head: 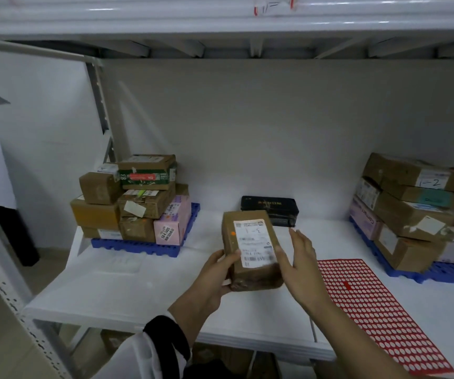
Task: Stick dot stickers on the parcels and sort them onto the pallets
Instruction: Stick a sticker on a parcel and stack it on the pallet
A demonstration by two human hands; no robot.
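Surface: white shelf board (138,283).
Parcel: brown cardboard box with a white label (250,250), held between the hands, long axis pointing away, orange dot already on top.
Left hand (217,274): grips the near-left corner.
Right hand (299,258): fingers straight, flat against the right side.
Pallets: loaded blue plastic pallet (138,246) well left of the gripping hand; a second blue pallet (439,272) well right.

White shelf (138,291), left blue pallet (138,248) far, right blue pallet (444,272), black box (271,210) far centre, red sticker sheet (379,310) near right

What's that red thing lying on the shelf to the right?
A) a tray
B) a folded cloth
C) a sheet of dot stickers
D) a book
C: the sheet lies flat on the shelf, red with rows of pale round dots.
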